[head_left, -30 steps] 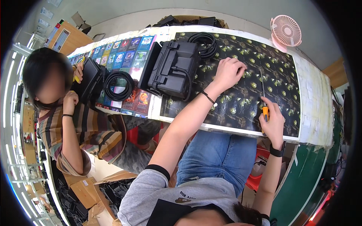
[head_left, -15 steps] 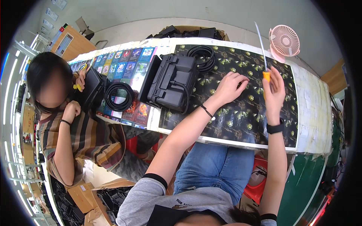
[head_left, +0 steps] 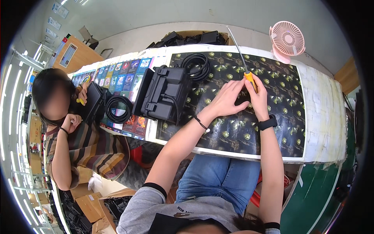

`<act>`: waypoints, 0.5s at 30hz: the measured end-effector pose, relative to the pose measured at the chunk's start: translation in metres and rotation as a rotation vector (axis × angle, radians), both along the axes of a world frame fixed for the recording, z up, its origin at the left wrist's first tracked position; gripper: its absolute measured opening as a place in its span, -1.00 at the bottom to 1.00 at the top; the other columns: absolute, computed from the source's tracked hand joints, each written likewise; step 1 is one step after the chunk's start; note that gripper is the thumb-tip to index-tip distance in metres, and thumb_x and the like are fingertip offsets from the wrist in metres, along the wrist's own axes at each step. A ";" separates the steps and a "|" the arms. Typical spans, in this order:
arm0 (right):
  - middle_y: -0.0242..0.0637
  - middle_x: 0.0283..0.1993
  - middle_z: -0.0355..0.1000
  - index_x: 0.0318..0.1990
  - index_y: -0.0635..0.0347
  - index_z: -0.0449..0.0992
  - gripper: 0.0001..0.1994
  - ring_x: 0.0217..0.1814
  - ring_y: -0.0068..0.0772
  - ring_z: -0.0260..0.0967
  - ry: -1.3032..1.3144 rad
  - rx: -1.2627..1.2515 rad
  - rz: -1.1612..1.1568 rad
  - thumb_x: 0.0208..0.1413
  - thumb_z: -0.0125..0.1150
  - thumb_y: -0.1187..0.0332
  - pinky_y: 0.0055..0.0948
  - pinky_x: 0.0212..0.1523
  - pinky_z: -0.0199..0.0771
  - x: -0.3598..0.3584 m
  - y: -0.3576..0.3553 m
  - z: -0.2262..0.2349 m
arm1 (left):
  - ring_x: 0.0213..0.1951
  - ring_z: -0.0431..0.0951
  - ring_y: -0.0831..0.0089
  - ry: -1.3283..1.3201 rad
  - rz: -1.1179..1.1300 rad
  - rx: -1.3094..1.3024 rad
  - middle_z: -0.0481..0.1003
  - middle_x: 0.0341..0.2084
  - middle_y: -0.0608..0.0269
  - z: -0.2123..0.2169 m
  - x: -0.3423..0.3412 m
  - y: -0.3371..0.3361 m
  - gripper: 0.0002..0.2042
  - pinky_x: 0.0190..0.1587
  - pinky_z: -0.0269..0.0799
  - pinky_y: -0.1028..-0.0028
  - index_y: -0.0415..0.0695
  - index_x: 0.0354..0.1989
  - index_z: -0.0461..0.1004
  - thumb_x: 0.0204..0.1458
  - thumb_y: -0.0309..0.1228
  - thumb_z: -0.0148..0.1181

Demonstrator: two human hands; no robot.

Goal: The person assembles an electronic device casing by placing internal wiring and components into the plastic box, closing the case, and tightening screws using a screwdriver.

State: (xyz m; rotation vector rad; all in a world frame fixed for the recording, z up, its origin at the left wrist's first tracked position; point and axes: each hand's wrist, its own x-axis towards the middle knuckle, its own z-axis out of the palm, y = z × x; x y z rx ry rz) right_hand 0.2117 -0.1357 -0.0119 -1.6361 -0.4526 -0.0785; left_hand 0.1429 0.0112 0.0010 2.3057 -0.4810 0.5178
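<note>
My right hand (head_left: 256, 95) grips a screwdriver (head_left: 239, 47) by its yellow-orange handle. The long metal shaft slants up and away to the left, its tip over the table's far edge. Beside it, my left hand (head_left: 229, 96) rests over the dark patterned mat (head_left: 218, 132), fingers stretched forward and thumb apart, nothing visibly in it. Its fingertips are close to the right hand; whether they touch I cannot tell. Left of my hands stands a black plastic case (head_left: 165, 93) with latches and a corrugated cable, next to a coil of black cable (head_left: 196, 67).
A pink fan (head_left: 287, 39) stands at the far right edge. On the left, a person in a striped shirt (head_left: 93, 152) sits with a black case (head_left: 94, 99) and a cable coil (head_left: 118, 109). Behind the table is a carton of black parts (head_left: 191, 38).
My right hand has moved left with the screwdriver, up to my left hand. The screwdriver now leans further left. The whole view has shifted slightly.
</note>
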 end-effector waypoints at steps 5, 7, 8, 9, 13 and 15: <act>-0.30 0.05 0.44 0.13 0.23 0.41 -0.62 0.11 -0.50 0.36 0.055 0.170 0.182 0.18 0.24 0.35 -0.49 0.13 0.33 -0.006 0.000 0.008 | 0.12 0.33 0.00 -0.090 0.036 0.009 0.32 0.10 -0.12 0.000 -0.002 -0.001 -0.23 0.20 0.22 0.20 -0.32 0.26 0.13 -0.11 -0.26 0.34; -0.34 0.03 0.43 0.11 0.19 0.40 -0.65 0.10 -0.52 0.34 -0.055 0.133 0.245 0.18 0.23 0.38 -0.51 0.11 0.32 -0.007 0.002 0.012 | 0.14 0.32 -0.01 -0.107 0.064 -0.015 0.32 0.10 -0.11 0.001 0.000 -0.003 -0.26 0.20 0.21 0.19 -0.32 0.23 0.16 -0.12 -0.28 0.35; -0.36 0.02 0.42 0.10 0.16 0.40 -0.66 0.10 -0.53 0.33 -0.050 0.124 0.258 0.18 0.22 0.40 -0.52 0.11 0.31 -0.007 0.002 0.013 | 0.13 0.34 -0.02 -0.131 0.080 -0.083 0.34 0.08 -0.11 0.001 0.001 -0.007 -0.36 0.17 0.25 0.19 -0.30 0.17 0.22 -0.08 -0.32 0.32; -0.36 0.02 0.42 0.10 0.16 0.40 -0.66 0.10 -0.53 0.33 -0.055 0.129 0.267 0.18 0.22 0.40 -0.52 0.11 0.31 -0.008 0.003 0.013 | 0.13 0.34 -0.02 -0.118 0.082 -0.064 0.34 0.08 -0.11 0.001 0.002 -0.012 -0.36 0.17 0.25 0.19 -0.30 0.17 0.22 -0.08 -0.32 0.32; -0.33 0.04 0.42 0.11 0.21 0.40 -0.65 0.10 -0.50 0.34 -0.053 0.089 0.266 0.18 0.21 0.39 -0.51 0.12 0.31 -0.006 0.002 0.012 | -0.16 0.54 0.10 -0.044 0.221 -0.492 0.48 -0.21 0.04 -0.003 0.019 -0.045 -0.65 -0.11 0.44 0.29 -0.22 -0.03 0.35 0.04 -0.39 0.23; -0.30 0.05 0.42 0.12 0.26 0.39 -0.63 0.12 -0.48 0.34 -0.071 0.080 0.214 0.18 0.21 0.38 -0.49 0.13 0.32 -0.004 0.001 0.011 | -0.21 0.54 0.17 0.022 0.235 -0.608 0.48 -0.26 0.08 -0.005 0.028 -0.054 -0.70 -0.14 0.44 0.32 -0.22 -0.08 0.35 0.06 -0.38 0.21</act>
